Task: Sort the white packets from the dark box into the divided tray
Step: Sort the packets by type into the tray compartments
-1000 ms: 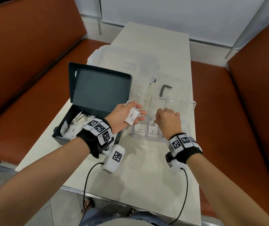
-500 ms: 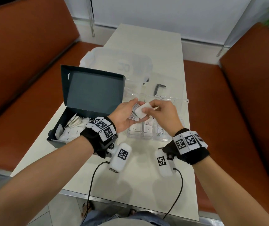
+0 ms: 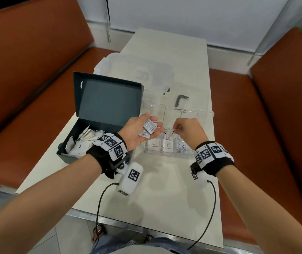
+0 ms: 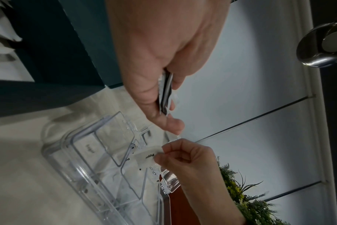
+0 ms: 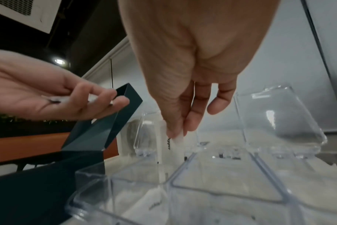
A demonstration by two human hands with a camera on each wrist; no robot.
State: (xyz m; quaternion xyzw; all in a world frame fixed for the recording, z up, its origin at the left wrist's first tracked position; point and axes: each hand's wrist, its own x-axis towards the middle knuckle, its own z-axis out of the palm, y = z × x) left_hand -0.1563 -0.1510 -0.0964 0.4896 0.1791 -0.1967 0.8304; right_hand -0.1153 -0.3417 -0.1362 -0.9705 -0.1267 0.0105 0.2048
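The dark box (image 3: 67, 153) stands open at the table's left with several white packets (image 3: 81, 142) inside. My left hand (image 3: 152, 123) is held palm up beside the box and holds a small stack of packets (image 3: 147, 128), seen edge-on in the left wrist view (image 4: 164, 97). The clear divided tray (image 3: 168, 155) sits just to its right, with a few packets lying in its near compartments. My right hand (image 3: 176, 128) pinches one white packet (image 3: 172, 132) between thumb and fingertips and holds it upright over the tray's middle compartment (image 5: 175, 146).
The tray's clear hinged lids (image 3: 197, 116) stand open behind it. A large clear container lid (image 3: 141, 74) and a dark bent handle (image 3: 180, 99) lie further back. Brown benches (image 3: 284, 125) flank the narrow table (image 3: 164, 198). Wrist cables hang over the near edge.
My right hand took one packet from the stack in my left hand and carried it right and down over the tray. The left hand stayed by the box.
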